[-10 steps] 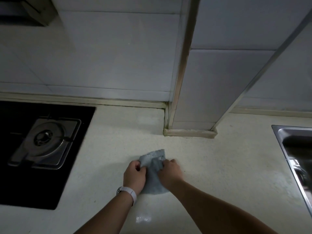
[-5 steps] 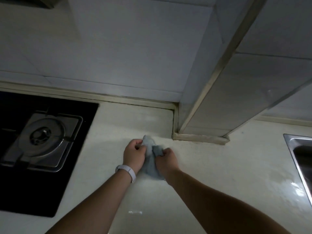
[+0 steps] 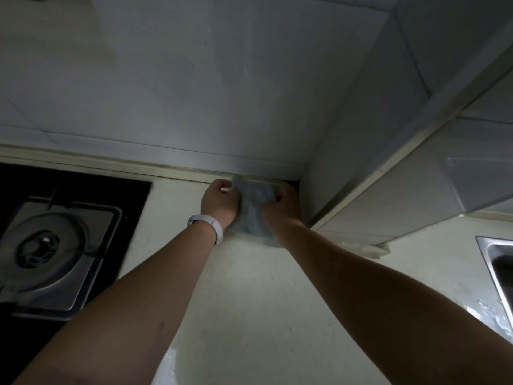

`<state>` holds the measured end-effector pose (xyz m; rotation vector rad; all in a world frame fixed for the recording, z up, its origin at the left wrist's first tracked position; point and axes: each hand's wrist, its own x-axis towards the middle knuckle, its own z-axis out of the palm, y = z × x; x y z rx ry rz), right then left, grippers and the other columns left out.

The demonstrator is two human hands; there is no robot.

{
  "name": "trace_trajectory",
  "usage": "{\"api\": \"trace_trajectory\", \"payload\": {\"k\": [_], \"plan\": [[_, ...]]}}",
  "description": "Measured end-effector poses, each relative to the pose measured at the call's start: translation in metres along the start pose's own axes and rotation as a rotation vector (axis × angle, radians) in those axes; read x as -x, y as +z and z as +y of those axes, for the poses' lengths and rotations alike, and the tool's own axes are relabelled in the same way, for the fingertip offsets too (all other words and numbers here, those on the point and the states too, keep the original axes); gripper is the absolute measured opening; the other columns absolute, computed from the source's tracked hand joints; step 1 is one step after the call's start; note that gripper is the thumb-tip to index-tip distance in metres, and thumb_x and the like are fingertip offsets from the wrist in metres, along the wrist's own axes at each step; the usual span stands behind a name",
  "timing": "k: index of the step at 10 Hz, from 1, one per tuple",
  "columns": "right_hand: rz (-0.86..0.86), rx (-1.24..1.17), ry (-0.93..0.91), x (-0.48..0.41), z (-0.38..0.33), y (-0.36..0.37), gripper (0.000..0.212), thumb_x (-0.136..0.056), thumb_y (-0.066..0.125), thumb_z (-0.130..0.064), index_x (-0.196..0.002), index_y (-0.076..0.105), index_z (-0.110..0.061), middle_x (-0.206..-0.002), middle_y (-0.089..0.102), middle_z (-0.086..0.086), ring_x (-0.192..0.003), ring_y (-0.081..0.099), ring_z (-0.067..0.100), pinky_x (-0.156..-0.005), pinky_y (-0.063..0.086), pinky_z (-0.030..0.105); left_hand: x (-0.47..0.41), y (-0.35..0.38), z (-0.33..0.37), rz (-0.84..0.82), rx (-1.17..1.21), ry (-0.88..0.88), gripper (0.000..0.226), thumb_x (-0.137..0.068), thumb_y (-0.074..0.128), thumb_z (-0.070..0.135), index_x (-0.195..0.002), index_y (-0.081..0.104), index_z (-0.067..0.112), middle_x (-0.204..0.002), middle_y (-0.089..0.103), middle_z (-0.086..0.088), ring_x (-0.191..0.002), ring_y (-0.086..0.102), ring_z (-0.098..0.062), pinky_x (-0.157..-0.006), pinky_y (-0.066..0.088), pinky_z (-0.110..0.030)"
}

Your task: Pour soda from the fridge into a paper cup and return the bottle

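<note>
While both my arms reach in from the bottom of the frame, my left hand [image 3: 220,201] and right hand [image 3: 283,207] meet just above centre, each w/ fingers curled round a crumpled blue-grey cloth [image 3: 252,209]. The left hand grips the cloth's left edge and the right hand grips its right side, knuckles up. The cloth's lower part sits on the pale counter [image 3: 249,301]. Its top end is up against the strip where the counter meets the tiled wall [image 3: 194,93], in the corner beside a tiled column [image 3: 388,176] at centre right. White wristband [image 3: 206,225] on my left wrist. Black stove [image 3: 69,245] w/ round burner at lower left. Steel sink [image 3: 497,259] at the right edge, w/ a shiny wet patch [image 3: 494,315] on the counter just below it.
</note>
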<state>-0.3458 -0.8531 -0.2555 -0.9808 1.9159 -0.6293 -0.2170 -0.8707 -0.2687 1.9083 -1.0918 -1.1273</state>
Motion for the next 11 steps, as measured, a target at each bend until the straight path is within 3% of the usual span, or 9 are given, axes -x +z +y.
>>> {"api": "trace_trajectory", "payload": {"k": [2,3,4,5,6,8,9,10,11], "plan": [[-0.043,0.146,0.037,-0.016,0.022,0.014,0.032,-0.091,0.057,-0.019,-0.122,0.056,-0.015,-0.112,0.06,0.006,-0.108,0.059,0.025,-0.084,0.042,0.028,-0.021,0.002,-0.025,-0.087,-0.167,-0.115,0.022,-0.095,0.056,0.02,-0.113,0.065,0.011,-0.113,0.069,-0.013,-0.102,0.063,-0.029,-0.081,0.041,-0.026],[-0.048,0.254,0.0,-0.015,0.028,0.021,0.045,-0.092,0.056,-0.021,-0.136,0.043,-0.017,-0.13,0.05,0.006,-0.12,0.052,0.024,-0.094,0.043,0.029,-0.019,0.001,-0.035,-0.076,-0.191,-0.1,0.026,-0.096,0.055,0.018,-0.121,0.059,0.01,-0.117,0.067,-0.014,-0.103,0.063,-0.029,-0.08,0.041,-0.026],[-0.002,0.437,-0.206,-0.001,0.032,0.02,0.052,-0.091,0.055,-0.023,-0.139,0.034,-0.024,-0.141,0.033,0.001,-0.13,0.038,0.022,-0.11,0.037,0.037,-0.006,-0.005,-0.039,-0.052,-0.27,0.108,0.027,-0.095,0.055,0.02,-0.122,0.057,0.012,-0.117,0.063,-0.011,-0.09,0.058,-0.021,-0.073,0.045,-0.025],[-0.037,0.714,-0.458,0.01,0.041,0.024,0.056,-0.095,0.048,-0.029,-0.146,0.027,-0.021,-0.15,0.019,0.004,-0.14,0.021,0.024,-0.117,0.027,0.039,0.005,-0.008,-0.048,-0.113,-0.589,0.633,0.037,-0.09,0.063,0.022,-0.125,0.06,0.011,-0.126,0.059,-0.014,-0.105,0.059,-0.031,-0.084,0.052,-0.037],[-0.146,0.893,-0.476,0.01,0.05,0.031,0.053,-0.098,0.043,-0.035,-0.147,0.028,-0.019,-0.151,0.023,0.006,-0.142,0.02,0.025,-0.115,0.027,0.038,0.002,-0.006,-0.067,-0.286,-0.843,0.884,0.042,-0.086,0.065,0.021,-0.125,0.064,0.007,-0.132,0.06,-0.02,-0.113,0.062,-0.039,-0.087,0.055,-0.044],[-0.237,0.879,-0.404,0.002,0.061,0.035,0.061,-0.1,0.042,-0.035,-0.154,0.015,-0.025,-0.164,0.005,0.002,-0.151,0.003,0.021,-0.12,0.017,0.041,-0.009,-0.006,-0.085,-0.414,-1.058,0.753,0.061,-0.097,0.051,0.036,-0.152,0.034,0.016,-0.161,0.028,-0.011,-0.147,0.029,-0.03,-0.118,0.023,-0.047],[-0.282,0.914,-0.402,-0.007,0.057,0.034,0.065,-0.1,0.041,-0.036,-0.156,0.008,-0.025,-0.165,-0.005,0.0,-0.151,-0.005,0.021,-0.121,0.008,0.041,-0.014,-0.004,-0.082,-0.461,-1.124,0.686,0.066,-0.102,0.034,0.044,-0.158,0.007,0.023,-0.166,0.0,-0.001,-0.153,0.003,-0.02,-0.121,0.002,-0.044],[-0.299,0.927,-0.401,-0.01,0.056,0.034,0.068,-0.099,0.043,-0.038,-0.156,0.008,-0.025,-0.165,-0.005,0.001,-0.151,-0.004,0.022,-0.123,0.009,0.044,-0.014,-0.004,-0.072,-0.512,-1.178,0.612,0.066,-0.103,0.028,0.045,-0.157,-0.004,0.024,-0.165,-0.011,0.001,-0.152,-0.007,-0.017,-0.121,-0.005,-0.044],[-0.326,0.962,-0.406,-0.007,0.048,0.029,0.072,-0.098,0.046,-0.042,-0.156,0.008,-0.024,-0.165,-0.003,0.003,-0.151,0.0,0.024,-0.122,0.012,0.045,-0.007,-0.004,-0.059,-0.507,-1.201,0.62,0.066,-0.102,0.033,0.044,-0.158,0.006,0.021,-0.166,-0.001,-0.004,-0.153,0.001,-0.023,-0.121,0.0,-0.047]]}}
